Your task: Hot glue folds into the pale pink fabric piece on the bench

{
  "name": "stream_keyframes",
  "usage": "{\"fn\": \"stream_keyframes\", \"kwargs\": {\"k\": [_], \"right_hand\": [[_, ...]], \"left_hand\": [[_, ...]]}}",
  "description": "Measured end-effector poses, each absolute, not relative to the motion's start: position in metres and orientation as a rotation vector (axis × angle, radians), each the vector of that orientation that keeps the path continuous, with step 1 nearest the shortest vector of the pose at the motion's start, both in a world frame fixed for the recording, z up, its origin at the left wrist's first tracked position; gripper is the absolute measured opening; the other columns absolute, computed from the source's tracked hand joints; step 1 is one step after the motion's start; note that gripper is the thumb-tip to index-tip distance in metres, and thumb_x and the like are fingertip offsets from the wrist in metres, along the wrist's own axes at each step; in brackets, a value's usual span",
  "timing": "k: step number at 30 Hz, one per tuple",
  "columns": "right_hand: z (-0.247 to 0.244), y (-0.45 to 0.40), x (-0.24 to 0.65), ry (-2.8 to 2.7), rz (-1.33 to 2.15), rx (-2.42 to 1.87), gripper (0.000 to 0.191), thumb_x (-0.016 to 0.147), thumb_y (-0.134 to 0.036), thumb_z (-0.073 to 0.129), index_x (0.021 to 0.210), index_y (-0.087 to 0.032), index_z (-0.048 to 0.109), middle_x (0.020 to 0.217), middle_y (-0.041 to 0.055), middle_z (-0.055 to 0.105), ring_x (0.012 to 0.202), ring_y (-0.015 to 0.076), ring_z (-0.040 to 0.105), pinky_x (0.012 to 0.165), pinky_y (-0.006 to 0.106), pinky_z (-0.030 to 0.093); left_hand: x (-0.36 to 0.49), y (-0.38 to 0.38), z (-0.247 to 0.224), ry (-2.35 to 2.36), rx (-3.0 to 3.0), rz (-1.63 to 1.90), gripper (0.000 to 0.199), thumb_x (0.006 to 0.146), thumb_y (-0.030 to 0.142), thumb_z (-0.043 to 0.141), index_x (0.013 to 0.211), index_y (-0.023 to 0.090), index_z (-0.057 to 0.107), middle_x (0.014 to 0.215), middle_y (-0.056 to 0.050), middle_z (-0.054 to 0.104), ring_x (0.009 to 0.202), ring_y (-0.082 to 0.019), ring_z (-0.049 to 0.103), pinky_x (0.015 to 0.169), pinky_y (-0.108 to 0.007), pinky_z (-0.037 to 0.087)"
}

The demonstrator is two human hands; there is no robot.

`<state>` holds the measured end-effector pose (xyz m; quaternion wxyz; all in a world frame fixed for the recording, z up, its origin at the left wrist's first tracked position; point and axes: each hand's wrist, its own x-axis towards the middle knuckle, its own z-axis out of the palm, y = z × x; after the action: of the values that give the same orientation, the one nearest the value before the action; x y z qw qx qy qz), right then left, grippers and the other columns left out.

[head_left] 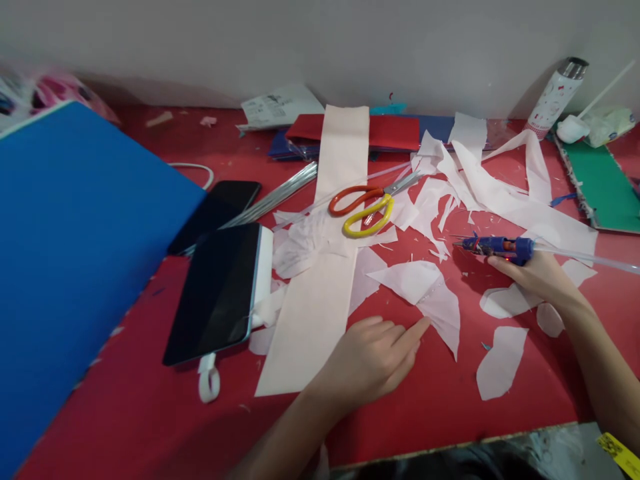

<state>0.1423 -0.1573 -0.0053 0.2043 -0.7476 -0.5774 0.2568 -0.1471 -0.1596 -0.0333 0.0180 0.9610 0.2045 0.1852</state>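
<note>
My right hand (537, 275) grips a blue glue gun (495, 247) lying low over the red table (150, 413), its nozzle pointing left and a clear glue stick trailing out to the right. My left hand (373, 360) rests on the table with fingers curled and the index finger stretched toward a pale pink fabric piece (425, 290). A long pale pink fabric strip (323, 280) runs from near my left hand to the back of the table. Scissors (367, 203) with one orange and one yellow handle lie on it, blades pointing right.
A large blue board (65, 260) fills the left. A tablet (220, 290) and a black phone (217, 210) lie beside it, with thin metal rods (280, 195). Fabric scraps (500, 363) litter the right. Red and blue sheets (395, 131), a can (557, 97) and a green board (603, 187) stand at the back.
</note>
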Motion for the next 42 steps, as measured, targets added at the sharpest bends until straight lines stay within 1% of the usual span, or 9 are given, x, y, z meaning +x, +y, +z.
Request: {"fn": "stream_keyframes", "kwargs": {"k": [7,11,15,19,25,28,32,38,42], "right_hand": [[0.0,-0.158,0.141,-1.668,0.687,-2.121,0.036,0.076,-0.053,0.056,0.083,-0.021,0.069,0.074,0.0033,0.071,0.067,0.0207,0.064,0.057,0.028,0.045],[-0.003,-0.159,0.141,-1.661,0.618,-2.172,0.041,0.073,-0.058,0.057,0.085,-0.02,0.07,0.079,0.005,0.071,0.07,0.0223,0.065,0.056,0.028,0.044],[-0.003,-0.16,0.142,-1.706,0.625,-2.158,0.042,0.073,-0.059,0.057,0.089,-0.023,0.071,0.077,0.0042,0.071,0.069,0.0224,0.065,0.056,0.029,0.044],[-0.002,-0.16,0.142,-1.711,0.633,-2.148,0.043,0.073,-0.058,0.057,0.09,-0.022,0.072,0.076,0.0047,0.071,0.069,0.0235,0.065,0.057,0.03,0.044],[-0.003,-0.159,0.143,-1.713,0.685,-2.093,0.045,0.075,-0.058,0.055,0.097,-0.023,0.071,0.086,0.0067,0.073,0.077,0.0257,0.066,0.063,0.031,0.046],[-0.005,-0.157,0.144,-1.722,0.665,-2.117,0.045,0.075,-0.059,0.055,0.095,-0.022,0.071,0.084,0.0066,0.073,0.078,0.0263,0.066,0.062,0.031,0.046],[-0.006,-0.156,0.144,-1.751,0.63,-2.143,0.042,0.076,-0.057,0.054,0.091,-0.022,0.071,0.079,0.0057,0.072,0.071,0.0244,0.066,0.059,0.03,0.045],[-0.005,-0.156,0.143,-1.773,0.624,-2.122,0.041,0.076,-0.058,0.054,0.089,-0.024,0.071,0.076,0.0041,0.071,0.066,0.022,0.065,0.056,0.029,0.043],[-0.006,-0.156,0.144,-1.769,0.615,-2.142,0.041,0.076,-0.059,0.054,0.088,-0.024,0.071,0.075,0.0042,0.071,0.065,0.022,0.065,0.055,0.029,0.042]], "left_hand": [[-0.148,-0.161,-0.036,0.634,2.996,0.582,0.029,0.091,0.017,0.039,0.112,0.01,0.058,0.058,0.002,0.058,0.05,-0.011,0.05,0.049,-0.027,0.037],[-0.152,-0.16,-0.032,0.813,2.941,0.791,0.027,0.087,0.012,0.043,0.109,0.014,0.058,0.057,0.003,0.055,0.05,-0.011,0.049,0.05,-0.026,0.037],[-0.152,-0.154,-0.027,1.284,2.762,0.974,0.035,0.084,0.009,0.045,0.118,0.016,0.052,0.084,-0.006,0.061,0.077,-0.018,0.057,0.069,-0.03,0.047],[-0.149,-0.144,-0.027,1.484,2.692,0.688,0.039,0.086,0.018,0.044,0.125,0.016,0.046,0.111,-0.013,0.056,0.104,-0.027,0.053,0.084,-0.04,0.048],[-0.145,-0.129,-0.012,1.502,2.694,0.461,0.038,0.088,0.023,0.042,0.123,0.01,0.05,0.129,-0.019,0.045,0.119,-0.033,0.044,0.092,-0.047,0.044],[-0.136,-0.116,-0.001,1.429,2.761,0.302,0.037,0.087,0.027,0.045,0.12,0.01,0.054,0.127,-0.018,0.049,0.114,-0.033,0.048,0.089,-0.047,0.046],[-0.124,-0.106,0.0,1.351,2.725,0.103,0.034,0.088,0.032,0.046,0.113,0.012,0.057,0.106,-0.013,0.06,0.101,-0.029,0.055,0.083,-0.045,0.049],[-0.13,-0.111,-0.017,1.356,2.69,0.197,0.032,0.087,0.033,0.048,0.112,0.014,0.056,0.099,-0.01,0.058,0.094,-0.027,0.054,0.079,-0.042,0.049],[-0.134,-0.112,-0.02,1.353,2.696,0.299,0.022,0.084,0.033,0.052,0.095,0.015,0.058,0.094,-0.009,0.058,0.089,-0.025,0.054,0.076,-0.04,0.048]]}}
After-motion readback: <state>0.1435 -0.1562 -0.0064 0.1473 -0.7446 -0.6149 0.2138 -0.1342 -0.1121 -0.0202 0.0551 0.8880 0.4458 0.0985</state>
